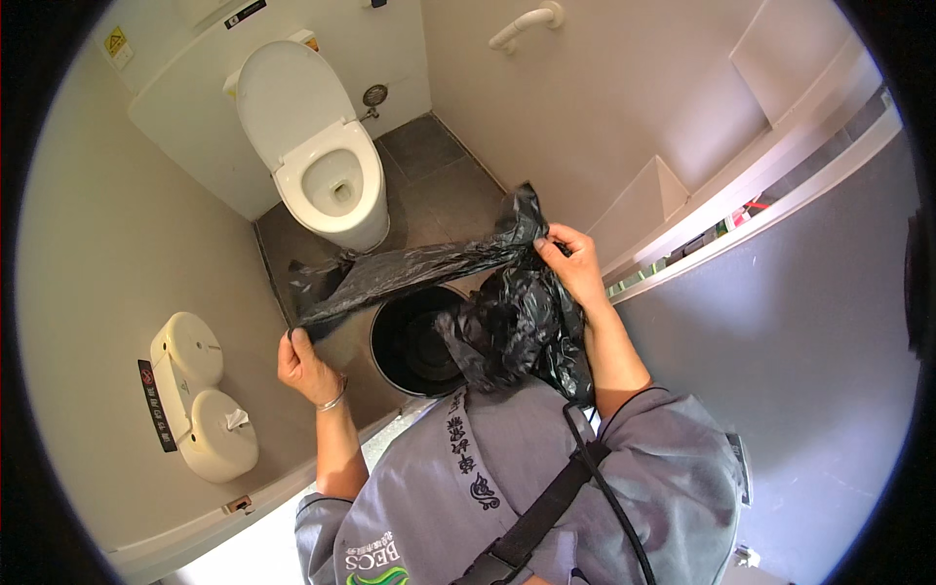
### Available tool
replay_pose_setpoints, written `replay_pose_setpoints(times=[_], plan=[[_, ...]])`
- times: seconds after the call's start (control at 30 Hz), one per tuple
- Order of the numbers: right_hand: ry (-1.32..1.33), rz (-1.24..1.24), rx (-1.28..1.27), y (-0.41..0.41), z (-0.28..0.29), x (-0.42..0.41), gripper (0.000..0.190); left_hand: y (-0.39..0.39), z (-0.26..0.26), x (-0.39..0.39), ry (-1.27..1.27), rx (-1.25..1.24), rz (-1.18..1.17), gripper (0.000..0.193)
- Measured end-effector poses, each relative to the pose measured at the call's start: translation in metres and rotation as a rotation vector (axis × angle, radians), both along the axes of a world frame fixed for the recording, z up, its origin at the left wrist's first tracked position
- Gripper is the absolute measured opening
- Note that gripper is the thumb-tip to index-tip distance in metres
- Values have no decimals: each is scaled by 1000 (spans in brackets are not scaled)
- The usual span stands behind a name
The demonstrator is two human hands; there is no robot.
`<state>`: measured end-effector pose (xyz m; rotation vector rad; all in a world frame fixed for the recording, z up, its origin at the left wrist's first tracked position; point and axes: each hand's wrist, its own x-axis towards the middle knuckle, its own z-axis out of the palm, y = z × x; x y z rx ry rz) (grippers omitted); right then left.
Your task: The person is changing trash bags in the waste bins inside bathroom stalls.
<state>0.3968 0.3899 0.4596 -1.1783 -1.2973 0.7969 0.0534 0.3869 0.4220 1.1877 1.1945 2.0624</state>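
Note:
A black plastic bag (424, 267) stretches between my two hands above the floor. On the left, my left hand (307, 369) pinches one end of it between thumb and fingers. My right hand (574, 259) grips the bunched part at the right, and more crumpled black plastic (523, 322) hangs below that hand against my forearm. Under the stretched plastic stands a round black bin (413, 351), its mouth facing up and its right side partly hidden by the hanging plastic.
A white toilet (333, 183) with its lid raised stands ahead. A double toilet paper dispenser (205, 395) is on the left wall, a grab bar (526, 28) on the far right wall. A grey door (768, 292) stands at the right. Grey tiles (420, 146) cover the floor.

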Motion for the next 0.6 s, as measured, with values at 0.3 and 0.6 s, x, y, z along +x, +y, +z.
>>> replay_pose_setpoints(times=[0.3, 0.6], plan=[[-242, -21, -164, -5, -17, -5, 34, -23, 3, 3, 669, 86, 307, 18], [314, 549, -638, -50, -32, -81, 48, -32, -8, 76, 1031, 450, -663, 39]])
